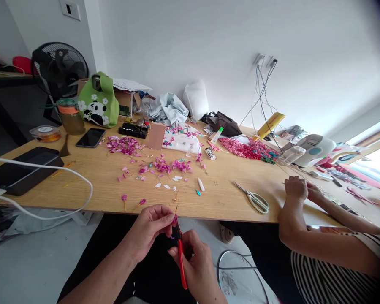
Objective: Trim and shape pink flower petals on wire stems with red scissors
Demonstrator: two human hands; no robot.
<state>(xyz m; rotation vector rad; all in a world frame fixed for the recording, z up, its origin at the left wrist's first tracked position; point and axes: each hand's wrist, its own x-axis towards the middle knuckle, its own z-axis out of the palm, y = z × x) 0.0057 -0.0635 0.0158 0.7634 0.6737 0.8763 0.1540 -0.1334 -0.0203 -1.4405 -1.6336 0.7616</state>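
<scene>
My left hand (152, 230) is below the wooden table's front edge (209, 211), its fingers pinched on a small purple petal piece (175, 219) with a thin wire stem. My right hand (196, 266) is closed around red-handled pliers (181, 261), whose dark jaws meet the purple piece just under my left fingertips. Both hands hover over my dark lap. More pink and purple petals (161, 164) lie scattered on the table ahead.
A co-worker in a striped top sits at right, hands (299, 190) together on the table. Scissors (255, 198), a white cable (50, 169), a tablet (19, 171), a phone (90, 137), a green panda bag (98, 101), a jar, a fan and a pile of pink pieces (247, 148) are on the table.
</scene>
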